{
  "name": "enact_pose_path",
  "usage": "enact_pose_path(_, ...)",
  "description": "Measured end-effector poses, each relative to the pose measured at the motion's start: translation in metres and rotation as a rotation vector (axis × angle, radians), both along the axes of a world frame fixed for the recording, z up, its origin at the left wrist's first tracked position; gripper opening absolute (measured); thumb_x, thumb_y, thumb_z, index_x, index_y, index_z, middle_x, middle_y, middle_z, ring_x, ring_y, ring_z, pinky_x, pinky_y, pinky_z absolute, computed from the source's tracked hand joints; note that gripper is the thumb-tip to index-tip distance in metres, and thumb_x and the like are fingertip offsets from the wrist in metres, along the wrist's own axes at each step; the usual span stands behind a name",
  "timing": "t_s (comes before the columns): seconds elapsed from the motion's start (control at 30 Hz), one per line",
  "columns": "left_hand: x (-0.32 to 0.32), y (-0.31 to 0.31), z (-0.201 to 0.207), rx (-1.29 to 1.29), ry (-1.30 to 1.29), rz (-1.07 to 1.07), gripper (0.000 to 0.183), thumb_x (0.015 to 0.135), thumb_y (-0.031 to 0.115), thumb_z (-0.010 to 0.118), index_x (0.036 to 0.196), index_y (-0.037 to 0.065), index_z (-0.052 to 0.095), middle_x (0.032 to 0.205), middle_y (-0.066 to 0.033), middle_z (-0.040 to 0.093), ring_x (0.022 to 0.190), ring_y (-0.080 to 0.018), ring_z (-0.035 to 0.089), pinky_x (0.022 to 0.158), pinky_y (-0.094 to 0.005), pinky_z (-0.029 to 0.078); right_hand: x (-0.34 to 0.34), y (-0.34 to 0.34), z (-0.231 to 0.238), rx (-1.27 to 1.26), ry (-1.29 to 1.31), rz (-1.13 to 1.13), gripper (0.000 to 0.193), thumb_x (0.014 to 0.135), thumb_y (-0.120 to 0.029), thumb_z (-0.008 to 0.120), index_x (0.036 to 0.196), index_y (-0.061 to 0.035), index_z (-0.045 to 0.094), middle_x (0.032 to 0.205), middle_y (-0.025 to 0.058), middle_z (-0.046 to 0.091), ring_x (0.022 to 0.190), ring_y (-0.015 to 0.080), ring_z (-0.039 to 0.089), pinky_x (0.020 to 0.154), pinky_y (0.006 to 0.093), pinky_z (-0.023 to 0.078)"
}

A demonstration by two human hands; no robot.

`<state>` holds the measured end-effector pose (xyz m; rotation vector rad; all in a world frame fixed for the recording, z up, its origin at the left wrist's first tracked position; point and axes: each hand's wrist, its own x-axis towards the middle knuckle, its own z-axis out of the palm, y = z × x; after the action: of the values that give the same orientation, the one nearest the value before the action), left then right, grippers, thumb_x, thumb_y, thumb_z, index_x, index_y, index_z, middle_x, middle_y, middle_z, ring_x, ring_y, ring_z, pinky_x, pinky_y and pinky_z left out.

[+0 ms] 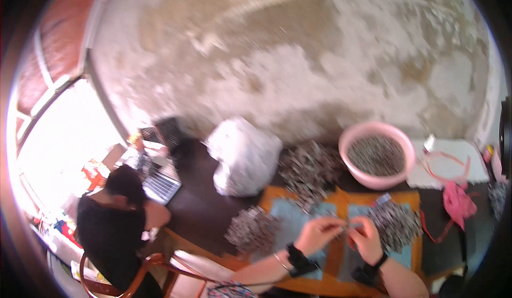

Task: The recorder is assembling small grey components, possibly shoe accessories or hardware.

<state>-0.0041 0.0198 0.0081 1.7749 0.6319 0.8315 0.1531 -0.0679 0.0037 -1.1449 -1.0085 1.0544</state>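
My left hand (320, 234) and my right hand (365, 238) meet over a blue mat with orange-brown borders (335, 255). Thumb and fingers are pinched on both sides, around something small that I cannot make out. Close to my right hand lies a heap of small grey metallic-looking pieces (397, 226). Another grey heap (250, 228) is left of my left hand. Beyond the mat's far edge spreads a larger pile of dark grey pieces (309, 170). Black bands circle both wrists, and a bracelet sits on the left one.
A pink basin (346, 162) of small grey pieces stands at the back right, beside a white sheet (453, 162) with a red strip. Pink cloth (458, 204) lies at the right. A white plastic bag (242, 156) stands left of centre. At the left sits another person (109, 234) near a laptop (161, 187).
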Motion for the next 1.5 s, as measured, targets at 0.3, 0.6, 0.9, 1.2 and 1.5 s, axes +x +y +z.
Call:
enact_pose_path(0.3,0.008,-0.009,-0.024,0.269,-0.039,-0.066,0.015,0.083,0.008,0.06,0.096,0.003,0.064,0.088,-0.0073,0.065,0.076,-0.0204,0.063,0.069,-0.0321,0.049,0.004,-0.022,-0.003,0.194,-0.597,-0.154,0.039,0.088,-0.035,0.054,0.089,0.0029,0.059,0.072,0.0151,0.06,0.068,0.0261,0.059,0.062,0.0346,0.044)
enact_pose_path(0.6,0.002,-0.016,0.013,0.103,-0.012,-0.027,0.016,0.081,0.013,0.063,0.093,0.003,0.065,0.082,-0.0095,0.066,0.074,-0.0166,0.061,0.068,-0.0318,0.048,0.0,-0.019,0.007,0.184,-0.591,-0.142,0.034,0.087,-0.03,0.055,0.087,0.0038,0.061,0.076,0.0182,0.062,0.07,0.0263,0.06,0.064,0.035,0.045)
enact_pose_path(0.9,0.003,-0.007,-0.008,0.27,0.121,0.069,0.02,0.083,0.023,0.062,0.089,0.004,0.066,0.08,-0.0118,0.065,0.071,-0.0245,0.062,0.065,-0.0347,0.048,-0.001,-0.016,-0.009,0.159,-0.317,-0.025,0.022,0.087,-0.021,0.055,0.091,0.0003,0.061,0.073,0.0063,0.06,0.063,0.013,0.056,0.058,0.0267,0.045)
enact_pose_path(1.2,0.002,-0.021,0.007,0.204,0.049,-0.045,0.02,0.081,0.023,0.066,0.092,0.006,0.065,0.088,-0.0113,0.065,0.077,-0.0232,0.061,0.067,-0.035,0.048,0.016,-0.009,-0.033,0.206,-0.389,-0.007,0.022,0.081,-0.019,0.057,0.092,-0.001,0.062,0.078,0.0156,0.062,0.072,0.0259,0.06,0.061,0.0351,0.046)
enact_pose_path(1.5,0.001,-0.017,0.006,0.192,0.021,-0.087,0.016,0.081,0.019,0.066,0.089,0.005,0.067,0.085,-0.0112,0.065,0.076,-0.0219,0.062,0.067,-0.0349,0.048,0.019,-0.002,-0.039,0.375,-0.529,0.055,0.022,0.074,-0.015,0.061,0.093,-0.0041,0.061,0.08,0.0151,0.059,0.068,0.0317,0.057,0.061,0.0373,0.046)
